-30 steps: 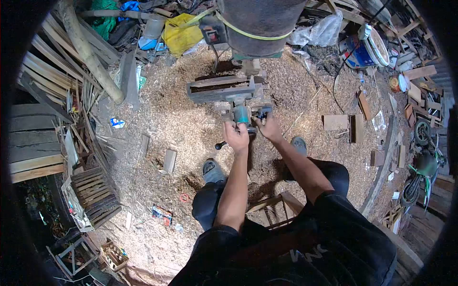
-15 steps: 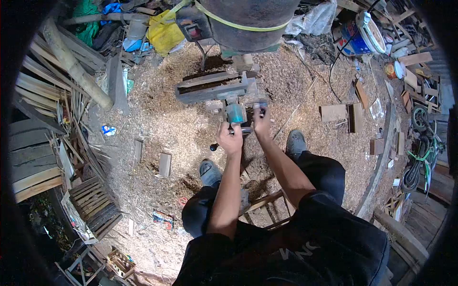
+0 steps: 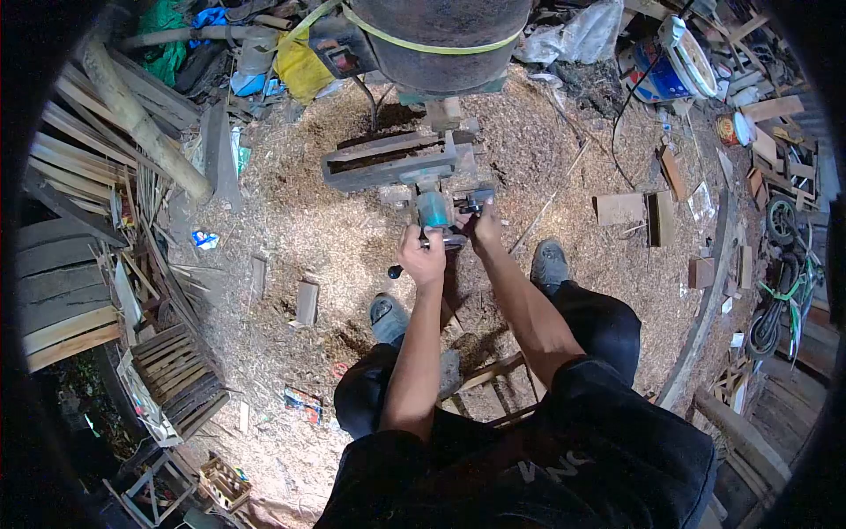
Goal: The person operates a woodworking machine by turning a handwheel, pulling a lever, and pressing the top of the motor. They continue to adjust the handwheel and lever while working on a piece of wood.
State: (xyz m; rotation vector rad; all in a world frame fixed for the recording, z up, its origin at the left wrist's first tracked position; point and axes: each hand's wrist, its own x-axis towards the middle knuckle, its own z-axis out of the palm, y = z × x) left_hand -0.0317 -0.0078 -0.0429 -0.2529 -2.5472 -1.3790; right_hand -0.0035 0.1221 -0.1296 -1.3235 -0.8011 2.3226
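Note:
A machine with a teal cylindrical part [image 3: 432, 210] stands ahead of me, joined to a long grey metal trough [image 3: 388, 164]. My left hand [image 3: 422, 254] is closed on the handwheel [image 3: 452, 242] just below the teal part; a black knob [image 3: 394, 272] sticks out to its left. To the right, my right hand [image 3: 486, 227] is closed at a small dark lever [image 3: 476, 199] beside the teal part. Its fingers partly hide what they grip.
A large dark drum [image 3: 441, 44] with a yellow band sits beyond the trough. Sawdust [image 3: 291, 212] covers the ground. Wood blocks [image 3: 619, 209] lie at right, near a paint bucket [image 3: 674, 70]. Slatted crates [image 3: 176, 379] and planks [image 3: 66, 291] are at left.
The view has shifted slightly. My right hand has moved a little down and right at the lever, and more of the lever shows. My left hand remains at the handwheel.

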